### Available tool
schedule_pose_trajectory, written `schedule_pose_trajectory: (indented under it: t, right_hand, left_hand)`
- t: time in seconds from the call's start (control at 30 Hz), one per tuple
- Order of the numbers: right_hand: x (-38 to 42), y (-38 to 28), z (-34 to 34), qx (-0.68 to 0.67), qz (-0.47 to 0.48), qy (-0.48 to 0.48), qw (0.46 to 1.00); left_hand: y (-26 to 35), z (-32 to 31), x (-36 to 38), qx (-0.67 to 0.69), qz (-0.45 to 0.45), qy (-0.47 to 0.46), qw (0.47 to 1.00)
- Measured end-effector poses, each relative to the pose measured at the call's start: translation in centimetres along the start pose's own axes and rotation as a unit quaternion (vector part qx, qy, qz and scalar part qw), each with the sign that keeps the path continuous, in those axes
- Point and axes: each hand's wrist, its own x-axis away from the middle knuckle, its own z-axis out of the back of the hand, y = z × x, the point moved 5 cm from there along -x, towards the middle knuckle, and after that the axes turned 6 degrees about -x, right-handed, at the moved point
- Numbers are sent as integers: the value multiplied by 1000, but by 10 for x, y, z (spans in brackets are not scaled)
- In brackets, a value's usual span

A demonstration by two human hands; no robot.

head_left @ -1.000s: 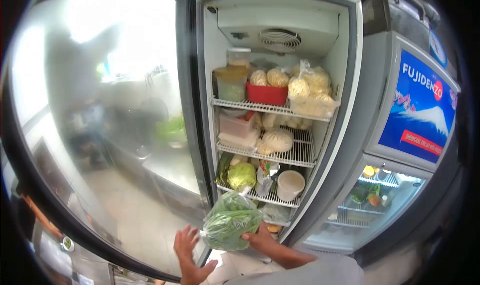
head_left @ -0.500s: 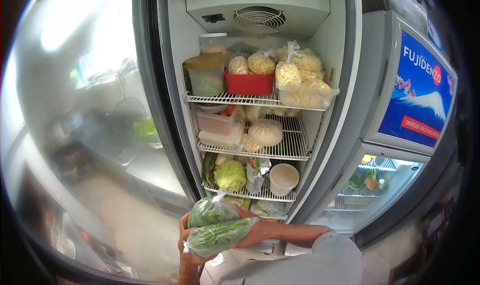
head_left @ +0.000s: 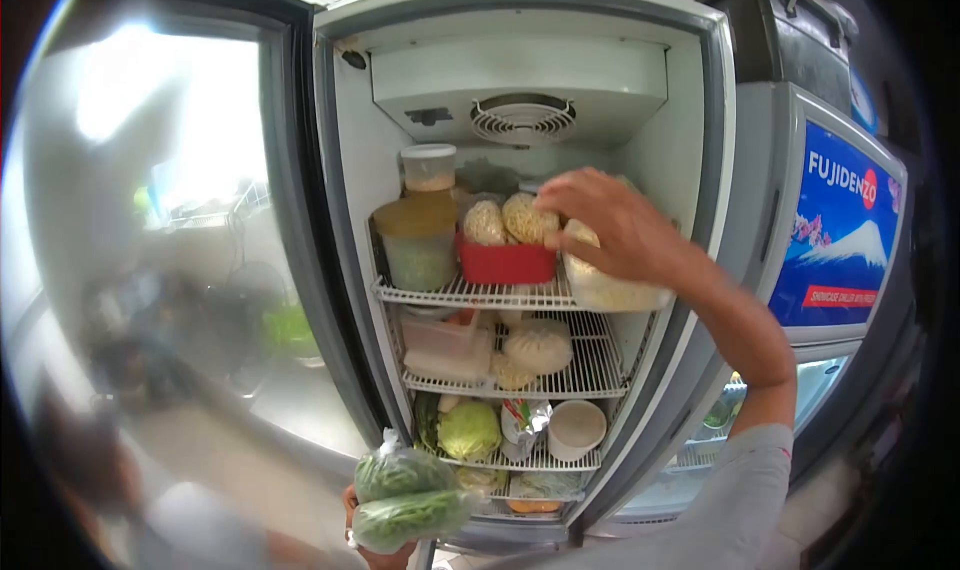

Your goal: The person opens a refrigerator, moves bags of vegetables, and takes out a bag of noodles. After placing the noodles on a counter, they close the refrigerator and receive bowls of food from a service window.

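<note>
Low at the front, my left hand [head_left: 378, 558] is closed around two knotted plastic bags of green vegetables. The upper bag [head_left: 402, 473] looks leafy; the lower bag [head_left: 415, 520] contains long green stalks or beans. My right hand [head_left: 625, 228] is raised at the fridge's top shelf, fingers curved and apart, with nothing visible in it. Just left of its fingertips is a red container [head_left: 508, 263] with bagged noodles [head_left: 528, 218] on top. Behind the right hand, a clear tub [head_left: 615, 292] of noodles is partly hidden.
Left on the top shelf stand a brown-lidded container [head_left: 415, 255] and a small white-lidded tub [head_left: 428, 167]. Lower down are a cabbage [head_left: 470, 430] and a white bucket [head_left: 577, 430]. The glass door [head_left: 180, 270] stands open at left, showing a blurred person. Another chiller [head_left: 835, 230] is at right.
My right hand has left the vegetable bags and risen to the top shelf. The bags, now in my left hand alone, sit slightly lower and further left. The view has tilted up.
</note>
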Motion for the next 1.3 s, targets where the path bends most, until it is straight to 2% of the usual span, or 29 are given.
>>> schedule_pose_trajectory:
  t: [0.03, 0.07, 0.1, 0.13, 0.2, 0.27, 0.3, 0.37, 0.4, 0.5, 0.57, 0.63, 0.83, 1.07, 1.3]
  right_hand:
    - [-20, 21, 0, 14, -24, -43, 999]
    - [-38, 40, -3, 28, -49, -87, 995]
    - [-52, 65, -14, 18, -79, -131, 988]
    - [-64, 88, -28, 9, -109, -172, 979]
    - [-84, 117, -53, 7, -144, -242, 960]
    - [-100, 146, -92, 36, -146, -353, 923]
    - [-105, 163, -112, 35, -148, -353, 923]
    - [-106, 198, -158, 66, -158, -430, 886]
    - [-108, 213, -174, 67, -158, -430, 886]
    - [-112, 251, -222, 65, -146, -484, 861]
    - [-114, 264, -249, 79, -99, -578, 806]
    - [-121, 268, -260, 57, -128, -577, 804]
    - [-129, 271, -277, -51, -254, -480, 838]
    - [-130, 272, -266, -74, -310, -392, 863]
    - [-123, 260, -221, 38, -378, -279, 882]
  left_hand:
    - [-6, 5, -1, 4, -5, 0, 1000]
    - [-30, 13, 4, 201, 152, 5, 968]
    - [-49, 14, 13, 383, 301, 7, 873]
    - [-59, 19, 17, 400, 354, 9, 846]
    - [-74, 30, 21, 331, 354, -12, 875]
    - [-84, 36, 23, 284, 344, -26, 895]
    - [-91, 42, 27, 268, 350, -30, 897]
    - [-101, 48, 29, 244, 354, -37, 902]
    - [-105, 51, 30, 235, 356, -42, 904]
    - [-118, 60, 33, 214, 359, -50, 907]
    - [-124, 63, 35, 202, 360, -57, 909]
    - [-129, 66, 37, 194, 362, -61, 910]
    - [-147, 80, 50, 171, 360, -68, 914]
    - [-187, 108, 85, 149, 340, -85, 925]
    - [-118, 54, 30, 213, 319, -47, 922]
